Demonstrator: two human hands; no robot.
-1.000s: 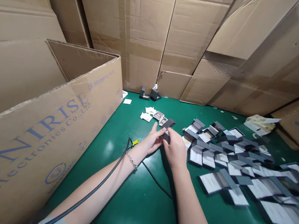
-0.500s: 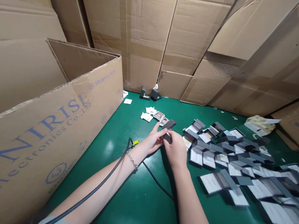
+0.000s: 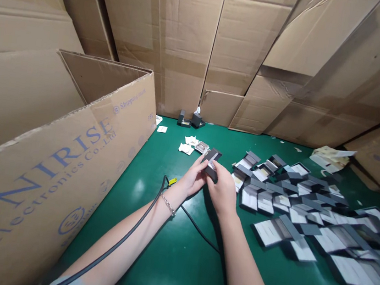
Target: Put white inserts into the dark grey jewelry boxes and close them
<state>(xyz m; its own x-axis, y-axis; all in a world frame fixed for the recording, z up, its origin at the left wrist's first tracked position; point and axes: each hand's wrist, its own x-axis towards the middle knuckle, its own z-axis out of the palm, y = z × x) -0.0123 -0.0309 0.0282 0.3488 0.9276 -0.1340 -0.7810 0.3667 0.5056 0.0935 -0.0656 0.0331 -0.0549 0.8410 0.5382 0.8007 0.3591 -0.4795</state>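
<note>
**Dark box gripped in both hands above the green mat**

Head view. My left hand (image 3: 192, 178) and right hand (image 3: 223, 194) together hold a dark box (image 3: 212, 164), tilted in the air over the mat and just left of the open boxes. The fingers of both hands are curled and closed on it, and none are released. A pale inner face shows between them, too small to read.

The green mat (image 3: 147, 266) carries a spread of open boxes (image 3: 249, 199) with white cards, overlapping, the nearest just beside my right hand. Ahead lie loose white cards (image 3: 185, 149) and a small tray (image 3: 202, 147). A printed carton (image 3: 50, 176) stands to the left. A black cable (image 3: 111, 244) runs along my left forearm, past a yellow tag (image 3: 172, 181), then across the mat below my hands. A chain bracelet (image 3: 167, 205) sits on my left wrist.

Risks, in my judgement: the box is small and the hold is narrow, so a slackened grip could drop it onto the spread and scatter the boxes there. A wide swing of my right wrist could do the same. The cable could also catch the bracelet and jerk my left hand.
</note>
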